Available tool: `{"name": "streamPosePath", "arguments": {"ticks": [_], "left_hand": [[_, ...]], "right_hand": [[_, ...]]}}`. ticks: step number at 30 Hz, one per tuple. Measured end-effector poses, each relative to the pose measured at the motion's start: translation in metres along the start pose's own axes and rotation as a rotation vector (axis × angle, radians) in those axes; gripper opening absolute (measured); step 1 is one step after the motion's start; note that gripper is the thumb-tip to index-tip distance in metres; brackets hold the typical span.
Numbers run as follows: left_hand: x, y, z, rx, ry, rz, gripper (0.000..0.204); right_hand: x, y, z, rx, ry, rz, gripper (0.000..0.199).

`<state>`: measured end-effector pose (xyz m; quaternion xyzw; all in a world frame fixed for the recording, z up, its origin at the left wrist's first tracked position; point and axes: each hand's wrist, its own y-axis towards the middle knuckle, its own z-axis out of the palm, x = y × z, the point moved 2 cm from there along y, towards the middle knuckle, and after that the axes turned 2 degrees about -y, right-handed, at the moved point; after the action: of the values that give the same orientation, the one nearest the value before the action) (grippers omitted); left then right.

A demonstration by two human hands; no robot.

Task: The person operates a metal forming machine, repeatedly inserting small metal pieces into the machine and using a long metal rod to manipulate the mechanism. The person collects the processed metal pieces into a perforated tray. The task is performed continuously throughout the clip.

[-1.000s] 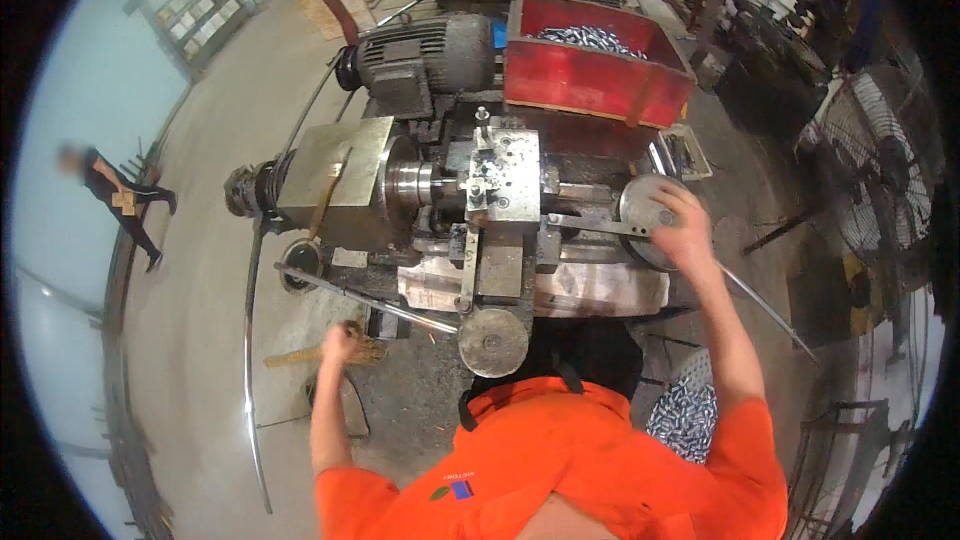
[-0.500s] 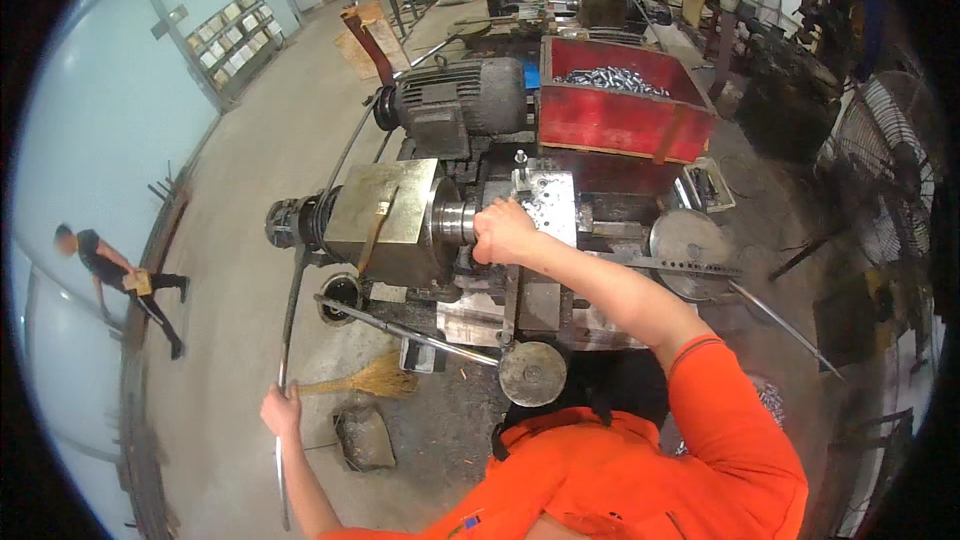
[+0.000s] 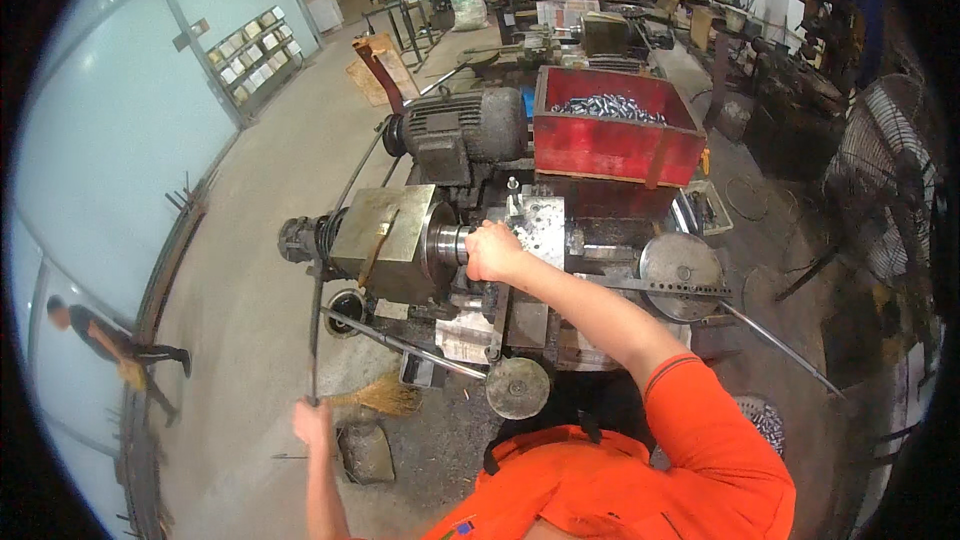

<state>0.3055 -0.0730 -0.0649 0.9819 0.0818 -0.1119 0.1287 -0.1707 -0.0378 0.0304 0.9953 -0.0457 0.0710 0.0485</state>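
Observation:
My left hand [image 3: 312,422] is closed around a long thin metal rod [image 3: 316,340] at the lower left. The rod runs up from it toward the pulley end of a lathe-like machine's headstock [image 3: 392,240]. At the other end of the headstock, my right hand [image 3: 492,252] is closed at the bright spindle nose [image 3: 449,245]. Its fingers curl round something they hide from view. Just right of that hand lies a metal slide block [image 3: 540,232] with a small upright post [image 3: 514,192]. A brush [image 3: 376,252] rests on the headstock.
Behind the headstock stand a motor [image 3: 465,130] and a red bin [image 3: 610,145] of small metal parts. A bar with a round weight [image 3: 517,387] juts toward me. A broom [image 3: 385,395] and dustpan [image 3: 366,452] lie near my left hand. A person [image 3: 120,350] walks at far left.
The view has shifted, and the rod looks more upright. Its length below my left hand no longer shows. My right hand stays at the spindle nose. The other person has walked nearer.

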Motion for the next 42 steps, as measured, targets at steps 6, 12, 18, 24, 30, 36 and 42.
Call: {"name": "streamPosePath", "arguments": {"ticks": [6,12,18,24,30,36,42], "left_hand": [[-0.032,-0.019,-0.017,0.086,-0.074,0.064,0.03],[-0.024,0.022,0.003,0.222,-0.279,0.222,0.03],[-0.028,0.063,0.022,0.69,-0.854,0.108,0.029],[0.007,0.07,0.032,0.603,-0.849,0.112,0.037],[0.001,0.087,0.062,0.742,-0.967,-0.227,0.037],[-0.011,0.078,0.052,0.682,-0.91,-0.161,0.037],[-0.002,0.079,0.042,0.76,-0.933,-0.161,0.04]], "right_hand": [[-0.031,-0.028,-0.04,-0.113,-0.142,-0.002,0.024],[-0.152,-0.051,-0.128,-0.566,-0.155,0.232,0.042],[-0.169,-0.135,-0.151,-0.537,0.066,0.212,0.051],[-0.23,-0.331,-0.064,-0.387,0.194,0.576,0.041],[-0.231,-0.564,0.092,0.021,0.073,1.272,0.029],[-0.174,-0.594,0.18,0.133,0.227,1.253,0.022],[-0.194,-0.578,0.23,0.159,0.245,1.508,0.028]]}}
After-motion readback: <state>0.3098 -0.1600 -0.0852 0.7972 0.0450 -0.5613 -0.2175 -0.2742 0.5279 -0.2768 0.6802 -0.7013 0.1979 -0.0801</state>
